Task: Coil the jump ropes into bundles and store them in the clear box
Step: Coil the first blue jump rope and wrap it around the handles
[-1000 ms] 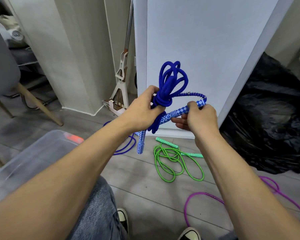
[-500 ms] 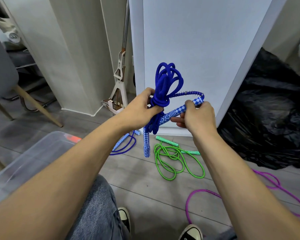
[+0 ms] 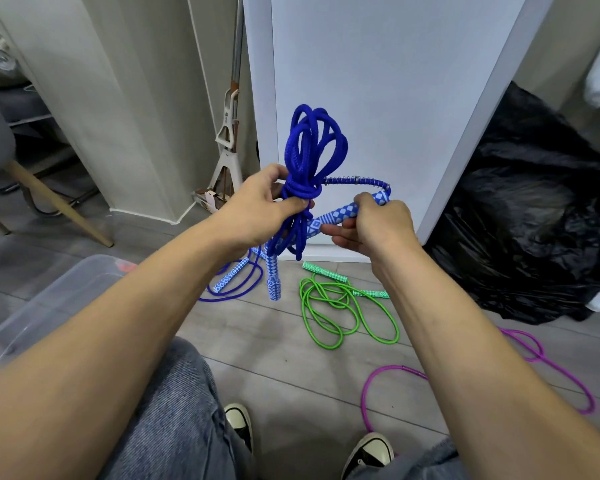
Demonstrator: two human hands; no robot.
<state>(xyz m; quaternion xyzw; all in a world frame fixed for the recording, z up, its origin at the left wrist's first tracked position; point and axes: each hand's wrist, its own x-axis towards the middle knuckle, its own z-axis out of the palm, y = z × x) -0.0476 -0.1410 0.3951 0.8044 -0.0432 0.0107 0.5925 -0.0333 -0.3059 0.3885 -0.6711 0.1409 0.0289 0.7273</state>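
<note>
A blue jump rope [image 3: 309,150] is coiled into a bundle with a wrap around its waist. My left hand [image 3: 257,206] grips the bundle at that wrap. My right hand [image 3: 378,225] pinches one blue-and-white patterned handle [image 3: 340,214], whose spring-covered rope end arcs back to the bundle. The other handle [image 3: 273,282] hangs down below the bundle. A second blue rope [image 3: 232,282], a green rope [image 3: 340,313] and a purple rope [image 3: 534,372] lie loose on the floor. The clear box [image 3: 42,306] stands at the lower left.
A white panel [image 3: 378,98] leans straight ahead, a black plastic bag [image 3: 534,220] to its right. A mop stand [image 3: 227,150] and a chair leg [image 3: 59,206] are to the left. My knees and shoes [image 3: 371,448] are at the bottom.
The hanging handle has dropped lower below the bundle. Both hands hold the rope much as before, shifted slightly down in the view.
</note>
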